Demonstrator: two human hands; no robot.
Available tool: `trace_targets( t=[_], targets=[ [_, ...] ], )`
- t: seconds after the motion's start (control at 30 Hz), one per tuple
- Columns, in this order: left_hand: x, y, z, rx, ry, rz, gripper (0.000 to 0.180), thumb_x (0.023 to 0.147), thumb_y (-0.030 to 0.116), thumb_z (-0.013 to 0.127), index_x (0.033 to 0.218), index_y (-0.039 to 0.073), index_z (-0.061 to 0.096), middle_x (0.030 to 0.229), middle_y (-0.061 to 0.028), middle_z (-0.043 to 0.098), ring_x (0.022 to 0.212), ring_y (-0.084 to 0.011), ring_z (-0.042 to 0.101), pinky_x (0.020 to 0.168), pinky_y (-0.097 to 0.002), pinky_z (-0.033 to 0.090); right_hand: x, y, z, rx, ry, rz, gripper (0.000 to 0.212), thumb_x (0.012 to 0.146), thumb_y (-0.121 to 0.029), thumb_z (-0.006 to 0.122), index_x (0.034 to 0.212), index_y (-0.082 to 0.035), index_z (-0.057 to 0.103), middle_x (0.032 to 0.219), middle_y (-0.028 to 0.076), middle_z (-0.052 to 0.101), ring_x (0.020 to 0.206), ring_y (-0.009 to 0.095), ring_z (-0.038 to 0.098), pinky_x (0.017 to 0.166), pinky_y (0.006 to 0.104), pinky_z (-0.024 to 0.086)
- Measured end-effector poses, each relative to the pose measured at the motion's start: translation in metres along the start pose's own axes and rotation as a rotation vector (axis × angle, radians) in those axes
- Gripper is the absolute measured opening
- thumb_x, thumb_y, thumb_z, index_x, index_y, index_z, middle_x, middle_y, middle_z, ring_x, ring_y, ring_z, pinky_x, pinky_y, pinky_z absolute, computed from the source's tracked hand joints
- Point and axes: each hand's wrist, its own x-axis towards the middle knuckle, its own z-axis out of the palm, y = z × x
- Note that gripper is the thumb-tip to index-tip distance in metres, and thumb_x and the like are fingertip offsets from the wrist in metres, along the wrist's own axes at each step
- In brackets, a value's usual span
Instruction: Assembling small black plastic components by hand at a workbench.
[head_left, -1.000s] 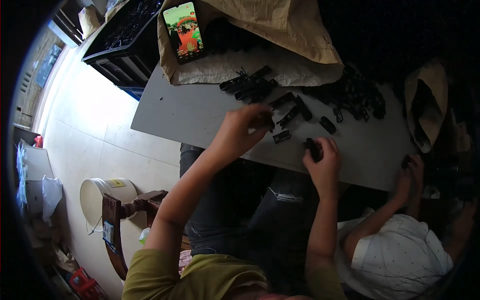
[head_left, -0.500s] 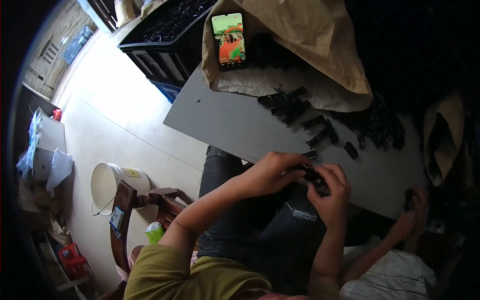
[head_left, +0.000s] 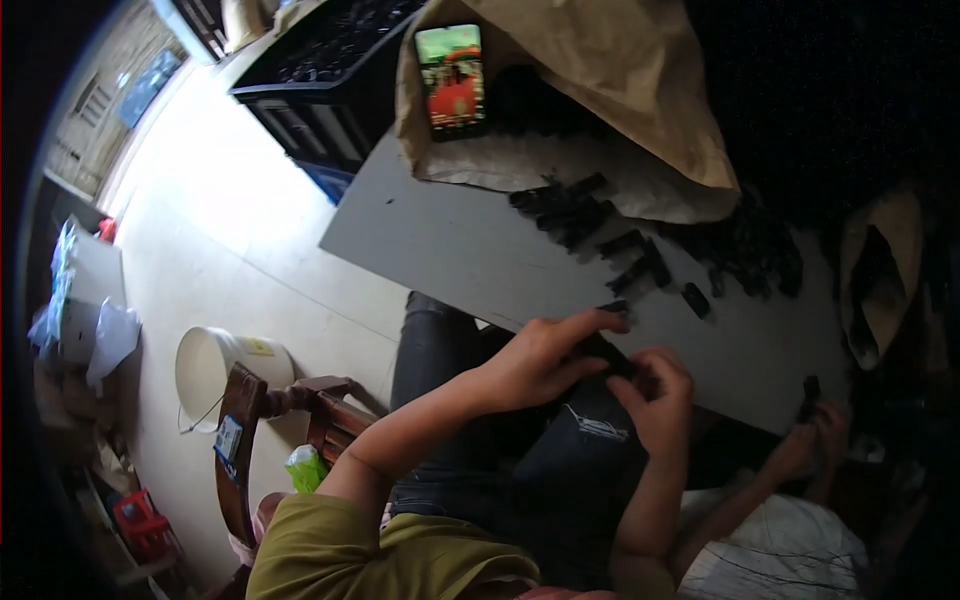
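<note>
Just off the grey table's (head_left: 400, 215) near edge, above my lap, both of my hands work on a small dark black part (head_left: 606, 352). My left hand (head_left: 545, 362) pinches one end, its index finger stretched along the top and its thumb below. Around the other end, the fingers of my right hand (head_left: 657, 398) are curled. Blur and shade hide the part's exact kind. Another small black piece (head_left: 617, 306) lies at the table edge by my left fingertips. Several similar black pieces (head_left: 565, 212) lie loosely piled farther back.
A brown paper sack (head_left: 640, 90) lies open on the table, with a lit phone (head_left: 452, 85) on it. Black crates (head_left: 310, 110) stand beyond the left corner. A white bucket (head_left: 205, 375) and wooden chair (head_left: 245, 410) are at left. Another person's hands (head_left: 815, 440) hold something dark at right.
My left index finger has lifted and straightened over the part, and both hands have shifted slightly. The other person's hands have moved a little. The whole view has drifted slightly.
</note>
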Motion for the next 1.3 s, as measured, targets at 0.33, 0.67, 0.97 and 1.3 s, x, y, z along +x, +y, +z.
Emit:
trace_targets(
  t=[0.33,0.67,0.97,1.3],
  targets=[
    [0.025,-0.029,-0.012,0.055,0.147,-0.06,0.015,0.087,0.007,0.056,0.101,0.001,0.055,0.089,-0.0096,0.057,0.081,-0.0196,0.056,0.072,-0.0297,0.046,0.032,0.037,-0.018,-0.293,0.33,-0.114,0.022,0.087,-0.01,0.062,0.106,0.0,0.059,0.109,0.01,0.056,0.094,0.022,0.057,0.079,0.0305,0.047],
    [0.095,-0.049,0.021,1.031,-0.076,-0.066,0.037,0.067,0.003,0.068,0.101,0.001,0.054,0.099,-0.0183,0.054,0.086,-0.0351,0.062,0.07,-0.0431,0.053,0.043,0.04,-0.013,-0.699,0.331,0.145,0.028,0.081,-0.002,0.063,0.108,0.002,0.056,0.114,0.019,0.054,0.105,0.036,0.056,0.087,0.0406,0.048],
    [0.045,-0.02,-0.005,0.317,0.019,0.122,0.032,0.074,0.005,0.07,0.102,0.002,0.056,0.09,-0.0169,0.063,0.085,-0.0345,0.063,0.072,-0.0393,0.051,0.028,0.03,-0.015,-0.21,0.17,-0.14,0.032,0.071,0.0,0.063,0.102,0.002,0.057,0.101,0.015,0.056,0.088,0.032,0.06,0.075,0.0382,0.05],
    [0.013,-0.01,-0.007,0.294,-0.072,0.034,0.033,0.079,0.008,0.067,0.111,0.002,0.059,0.098,-0.017,0.065,0.093,-0.0325,0.064,0.079,-0.0375,0.051,0.017,-0.005,-0.004,-0.326,0.032,-0.276,0.037,0.068,0.005,0.065,0.105,0.0,0.062,0.103,0.013,0.055,0.085,0.028,0.062,0.071,0.0345,0.051]
  ],
)
